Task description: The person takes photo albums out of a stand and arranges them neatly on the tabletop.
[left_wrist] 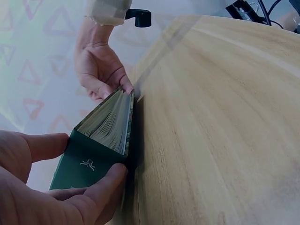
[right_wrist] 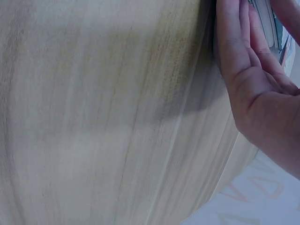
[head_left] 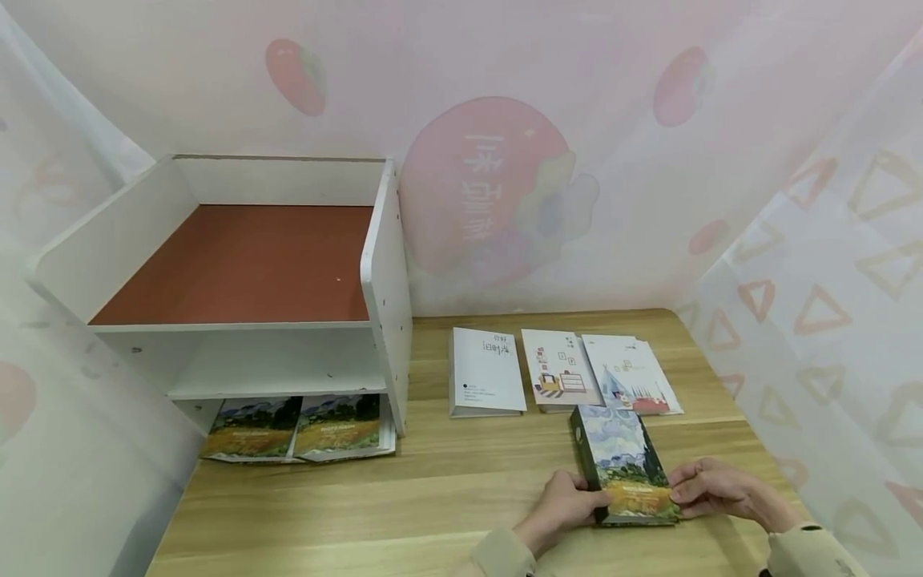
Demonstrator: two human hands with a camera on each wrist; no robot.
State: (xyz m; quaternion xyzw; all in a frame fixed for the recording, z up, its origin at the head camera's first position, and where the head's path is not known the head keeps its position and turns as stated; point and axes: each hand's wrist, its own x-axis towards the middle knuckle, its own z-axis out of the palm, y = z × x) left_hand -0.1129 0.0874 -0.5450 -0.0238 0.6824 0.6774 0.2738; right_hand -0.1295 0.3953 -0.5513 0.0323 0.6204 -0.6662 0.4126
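A thick photo album (head_left: 627,469) with a landscape-painting cover and a dark green spine is at the front right of the table. My left hand (head_left: 566,505) grips its spine side near the front, the thumb over the cover. Along the opposite edge, my right hand (head_left: 714,490) pinches the album at its near corner. The left wrist view shows the green spine (left_wrist: 77,166) between the thumb and fingers, with the page edges fanned slightly. In the right wrist view only a sliver of the album shows past the right hand (right_wrist: 262,93).
Behind the album lie a white album (head_left: 488,373), one with furniture drawings (head_left: 561,369) and one with a tent drawing (head_left: 627,373). At left stands a white shelf (head_left: 385,296) with a brown top board (head_left: 245,260); two landscape-covered albums (head_left: 337,425) lie in its bottom space.
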